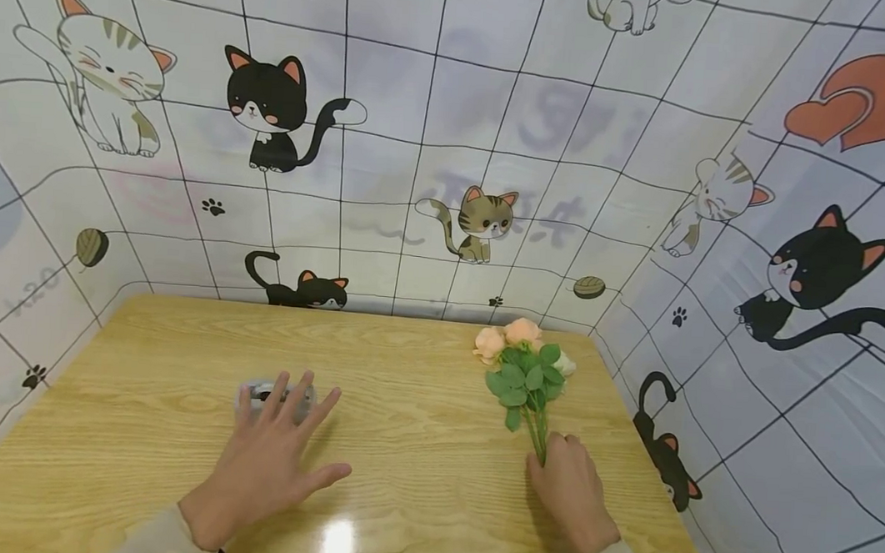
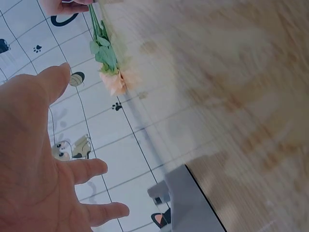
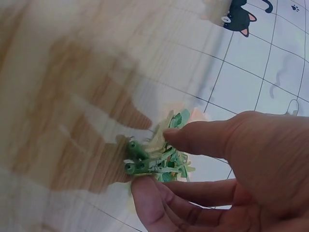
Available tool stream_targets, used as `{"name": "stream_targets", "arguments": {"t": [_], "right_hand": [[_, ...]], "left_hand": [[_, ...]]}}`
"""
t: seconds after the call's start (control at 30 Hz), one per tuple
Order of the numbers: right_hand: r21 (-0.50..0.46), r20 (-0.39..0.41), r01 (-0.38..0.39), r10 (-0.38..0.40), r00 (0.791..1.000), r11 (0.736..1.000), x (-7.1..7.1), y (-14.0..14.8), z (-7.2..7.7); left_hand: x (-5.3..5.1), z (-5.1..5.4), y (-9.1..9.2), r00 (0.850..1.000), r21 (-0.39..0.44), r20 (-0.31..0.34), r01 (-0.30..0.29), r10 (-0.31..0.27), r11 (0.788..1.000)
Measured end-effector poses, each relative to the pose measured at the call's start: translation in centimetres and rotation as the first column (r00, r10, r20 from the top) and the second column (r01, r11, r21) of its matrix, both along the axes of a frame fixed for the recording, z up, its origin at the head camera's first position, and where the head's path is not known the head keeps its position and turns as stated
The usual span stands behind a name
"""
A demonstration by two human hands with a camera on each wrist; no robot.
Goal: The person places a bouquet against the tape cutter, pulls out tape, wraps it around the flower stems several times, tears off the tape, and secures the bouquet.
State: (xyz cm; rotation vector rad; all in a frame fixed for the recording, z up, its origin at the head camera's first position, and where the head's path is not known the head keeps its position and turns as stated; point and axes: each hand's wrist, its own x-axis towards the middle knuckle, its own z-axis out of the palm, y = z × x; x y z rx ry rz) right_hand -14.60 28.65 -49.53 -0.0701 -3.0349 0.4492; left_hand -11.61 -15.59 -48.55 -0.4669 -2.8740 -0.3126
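Peach and white artificial flowers (image 1: pixel 524 332) with green leaves lie toward the table's right side. My right hand (image 1: pixel 568 493) pinches their stems near the lower ends; in the right wrist view the stem ends (image 3: pixel 137 166) show between thumb and fingers of the hand (image 3: pixel 207 179). My left hand (image 1: pixel 263 459) is spread, its fingers over a grey, partly clear object (image 1: pixel 256 390) that they partly hide. Whether they touch is unclear. In the left wrist view the hand (image 2: pixel 38 159) has straight, parted fingers, beside a grey box-like thing (image 2: pixel 186 198).
The wooden table (image 1: pixel 407 375) lies between the two hands. Behind it and at both sides hangs a white cloth (image 1: pixel 388 173) with black grid lines, cartoon cats, hearts and paw prints.
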Motion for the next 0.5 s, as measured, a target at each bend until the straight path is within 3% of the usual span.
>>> {"name": "stream_targets", "arguments": {"t": [0.3, 0.5], "right_hand": [[-0.064, 0.007, -0.02, 0.021, 1.0, 0.998, -0.8, 0.1, 0.2], [-0.114, 0.061, 0.008, -0.001, 0.998, 0.993, -1.3, -0.1, 0.5]], "left_hand": [[0.7, -0.3, 1.6, 0.999, -0.006, 0.004, 0.045, -0.045, 0.999], [1.2, -0.7, 2.5, 0.997, 0.01, -0.006, 0.072, -0.072, 0.997]]}}
